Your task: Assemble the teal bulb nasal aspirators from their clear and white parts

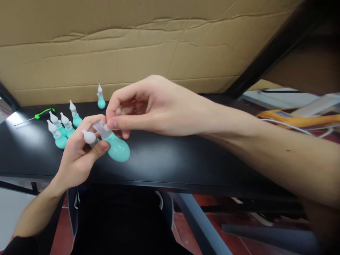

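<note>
"Hands?"
"Left hand [77,156] clamped round a teal bulb [119,148] and a white nozzle [89,137], above the surface [164,170]; right hand [148,106] pinched at the bulb's clear neck [106,134] (can't tell what's between its fingertips)."
"Doing it well?"
"I'd brace the neck, keep square, not squeeze the bulb."
"Beyond?"
"Nozzled bulbs [61,141], screwdriver [44,113], cardboard [132,53] behind."

Green-handled screwdriver [37,116], creased cardboard [132,60], black table [170,159]

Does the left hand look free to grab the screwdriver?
Probably not yet: the left hand holds a teal bulb and a white nozzle, with other bulbs between it and the screwdriver.
</note>
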`<state>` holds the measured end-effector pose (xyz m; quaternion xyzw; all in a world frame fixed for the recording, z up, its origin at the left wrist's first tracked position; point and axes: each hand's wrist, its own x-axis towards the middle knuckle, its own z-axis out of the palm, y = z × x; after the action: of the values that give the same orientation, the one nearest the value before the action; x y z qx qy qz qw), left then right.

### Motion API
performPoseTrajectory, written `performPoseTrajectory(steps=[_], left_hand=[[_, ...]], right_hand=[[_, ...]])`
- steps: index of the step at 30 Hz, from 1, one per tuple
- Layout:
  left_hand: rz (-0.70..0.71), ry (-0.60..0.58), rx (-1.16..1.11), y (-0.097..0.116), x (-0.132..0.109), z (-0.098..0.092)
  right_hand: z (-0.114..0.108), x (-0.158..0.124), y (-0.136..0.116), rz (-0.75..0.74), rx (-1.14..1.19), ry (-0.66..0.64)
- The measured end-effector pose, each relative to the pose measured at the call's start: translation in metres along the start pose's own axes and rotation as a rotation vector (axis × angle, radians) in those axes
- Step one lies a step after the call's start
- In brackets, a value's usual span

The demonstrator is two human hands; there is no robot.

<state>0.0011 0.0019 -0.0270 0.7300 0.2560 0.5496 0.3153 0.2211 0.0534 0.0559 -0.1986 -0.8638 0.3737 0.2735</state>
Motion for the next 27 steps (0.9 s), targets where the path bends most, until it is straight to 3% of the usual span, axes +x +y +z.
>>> performPoseTrajectory(steps=[15, 27], left_hand=[[-0.028, -0.01, 0.022, 0.0043, 0.0008, 0.0004], [0.029, -0.003, 0.036, 0.0018, -0.0011, 0.0001]], right_hand=[[-0.0019, 0.0003, 0.0012, 0.02, 0.013, -0.025], [-0.0036, 0.0003, 0.0016, -0.02, 0.015, -0.053]])
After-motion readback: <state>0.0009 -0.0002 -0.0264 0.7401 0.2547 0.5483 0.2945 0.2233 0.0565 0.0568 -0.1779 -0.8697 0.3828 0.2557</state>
